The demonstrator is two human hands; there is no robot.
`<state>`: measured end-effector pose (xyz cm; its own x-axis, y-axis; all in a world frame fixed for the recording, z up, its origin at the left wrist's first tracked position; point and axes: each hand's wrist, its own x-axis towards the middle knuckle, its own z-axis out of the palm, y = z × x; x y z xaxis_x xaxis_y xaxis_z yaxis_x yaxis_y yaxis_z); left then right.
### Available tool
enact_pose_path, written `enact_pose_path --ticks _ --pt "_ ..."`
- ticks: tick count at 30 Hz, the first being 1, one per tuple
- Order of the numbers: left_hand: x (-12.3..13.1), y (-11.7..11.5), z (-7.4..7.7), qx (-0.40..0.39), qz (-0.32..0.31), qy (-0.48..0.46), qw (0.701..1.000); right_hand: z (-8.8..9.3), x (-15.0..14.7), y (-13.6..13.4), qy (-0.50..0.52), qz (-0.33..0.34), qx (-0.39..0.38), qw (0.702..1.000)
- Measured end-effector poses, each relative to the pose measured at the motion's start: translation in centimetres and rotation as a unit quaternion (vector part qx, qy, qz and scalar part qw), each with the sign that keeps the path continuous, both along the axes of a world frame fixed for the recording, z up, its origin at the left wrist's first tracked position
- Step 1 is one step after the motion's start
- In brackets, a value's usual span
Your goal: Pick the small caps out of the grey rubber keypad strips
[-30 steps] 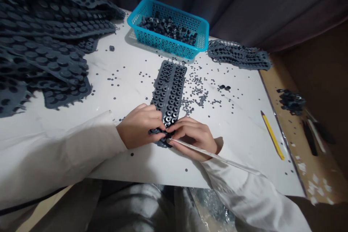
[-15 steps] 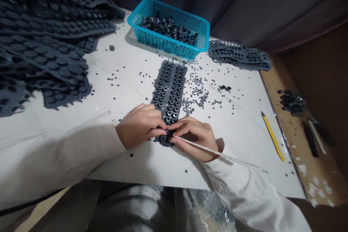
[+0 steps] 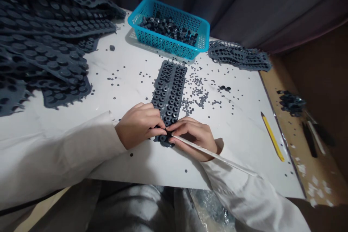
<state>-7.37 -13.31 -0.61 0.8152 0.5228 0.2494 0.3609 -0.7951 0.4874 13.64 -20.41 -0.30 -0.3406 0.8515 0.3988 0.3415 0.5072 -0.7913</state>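
Observation:
A dark grey rubber sheet (image 3: 170,87) with rows of raised, ring-topped studs lies lengthwise on the white table. Over its near end, my left hand (image 3: 143,123) is closed, thumb and forefinger pinching at a stud on the sheet. My right hand (image 3: 194,136) meets it from the right, fingertips almost touching the left ones. Between the right thumb and fingers is a thin, pale, stick-like tool (image 3: 217,156), slanting back over the wrist with its tip at the sheet. The fingertips hide the exact spot being worked.
Small dark discs (image 3: 199,90) are scattered right of the sheet. Behind stands a blue basket (image 3: 168,41) of small black rubber pieces. Studded sheets (image 3: 40,50) are heaped at left; a perforated sheet (image 3: 239,56) lies back right. A yellow cutter-like tool (image 3: 272,137) rests near the right edge.
The outer end of the pale tool has swung slightly down and left. Both hands stay at the sheet's near end with only tiny finger shifts.

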Motion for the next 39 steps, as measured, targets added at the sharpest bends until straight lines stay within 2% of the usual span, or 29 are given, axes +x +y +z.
enact_pose_path --ticks 20,25,33,39 --pt "-0.02 0.02 -0.22 -0.01 -0.011 -0.015 1.0 -0.67 0.2 -0.16 -0.032 0.035 -0.022 0.999" --pt "0.04 0.08 -0.18 -0.017 -0.011 -0.001 1.0 -0.74 0.32 -0.02 -0.007 0.037 -0.026 0.999" --pt "-0.2 0.15 -0.18 -0.027 -0.036 0.009 0.999 -0.09 0.23 -0.08 0.059 -0.013 -0.1 0.993" --pt "-0.22 0.03 -0.11 -0.037 -0.029 0.0 0.999 -0.08 0.18 -0.12 0.091 -0.052 -0.131 0.986"
